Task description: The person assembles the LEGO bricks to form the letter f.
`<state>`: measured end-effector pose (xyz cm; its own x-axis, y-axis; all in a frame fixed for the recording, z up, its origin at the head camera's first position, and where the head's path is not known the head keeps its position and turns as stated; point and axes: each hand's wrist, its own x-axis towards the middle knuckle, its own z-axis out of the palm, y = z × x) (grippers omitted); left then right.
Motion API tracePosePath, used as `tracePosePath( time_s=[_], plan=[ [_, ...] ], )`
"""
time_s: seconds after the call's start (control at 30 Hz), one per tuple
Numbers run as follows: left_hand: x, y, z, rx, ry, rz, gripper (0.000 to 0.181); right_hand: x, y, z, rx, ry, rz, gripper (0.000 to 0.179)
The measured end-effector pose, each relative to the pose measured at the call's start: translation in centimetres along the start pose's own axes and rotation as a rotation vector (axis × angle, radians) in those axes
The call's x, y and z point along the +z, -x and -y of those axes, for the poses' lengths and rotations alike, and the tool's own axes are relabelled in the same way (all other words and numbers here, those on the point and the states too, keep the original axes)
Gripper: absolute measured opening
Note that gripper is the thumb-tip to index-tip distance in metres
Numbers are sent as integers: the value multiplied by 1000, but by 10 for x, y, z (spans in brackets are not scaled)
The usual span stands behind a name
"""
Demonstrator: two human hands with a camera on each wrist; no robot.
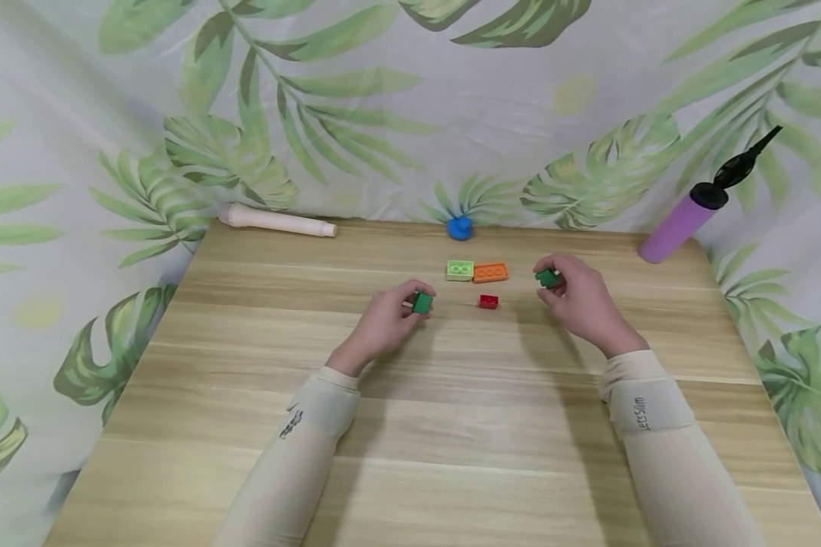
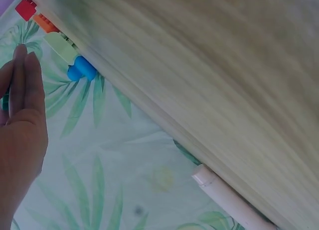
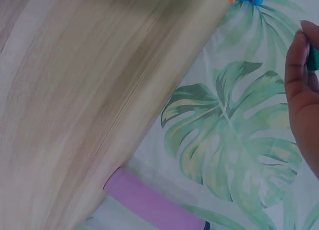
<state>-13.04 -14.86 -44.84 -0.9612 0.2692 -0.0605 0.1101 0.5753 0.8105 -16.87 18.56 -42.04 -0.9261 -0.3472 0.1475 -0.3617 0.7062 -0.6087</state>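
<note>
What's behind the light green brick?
Behind the light green brick, the blue duck sits near the back edge of the table, with leaf-print cloth beyond. The spot directly under the brick is hidden.

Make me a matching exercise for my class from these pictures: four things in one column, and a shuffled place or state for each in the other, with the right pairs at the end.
Things
1. Left hand
2. Light green brick
3. Blue duck
4. Purple cylinder

Places and states
A. near the middle of the back edge of the table
B. at the right end of that back edge
C. pinching a dark green brick
D. right beside the orange brick

Right pairs
1-C, 2-D, 3-A, 4-B
</note>
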Motion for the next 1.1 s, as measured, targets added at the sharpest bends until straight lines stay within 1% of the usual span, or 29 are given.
tracePosePath(
  time_s=[0.13,0.23,0.3,0.37,0.53,0.63,0.77,0.9,1.0,1.1],
  plan=[
    [2,-1,1,-10,-37,6,33,1,0,0,8,-8,-34,28],
    [4,-1,3,12,-65,17,34,2,0,-1,21,-16,-59,28],
    [6,-2,5,30,-98,19,34,3,0,0,26,-16,-80,29],
    [8,-2,5,36,-132,26,34,4,0,0,30,-14,-99,30],
    [13,-2,2,13,-228,43,33,8,-2,1,18,-7,-132,29],
    [15,-3,0,34,-271,25,33,10,-3,1,4,-8,-144,27],
    [17,-5,-1,67,-292,7,32,11,-4,1,15,-27,-158,28],
    [18,-7,-1,70,-295,11,33,10,-6,0,66,-60,-167,32],
    [20,-7,-1,52,-304,27,34,10,-6,0,79,-78,-168,38],
    [22,-7,-1,19,-326,41,33,11,-6,-1,57,-80,-167,39]
  ],
)
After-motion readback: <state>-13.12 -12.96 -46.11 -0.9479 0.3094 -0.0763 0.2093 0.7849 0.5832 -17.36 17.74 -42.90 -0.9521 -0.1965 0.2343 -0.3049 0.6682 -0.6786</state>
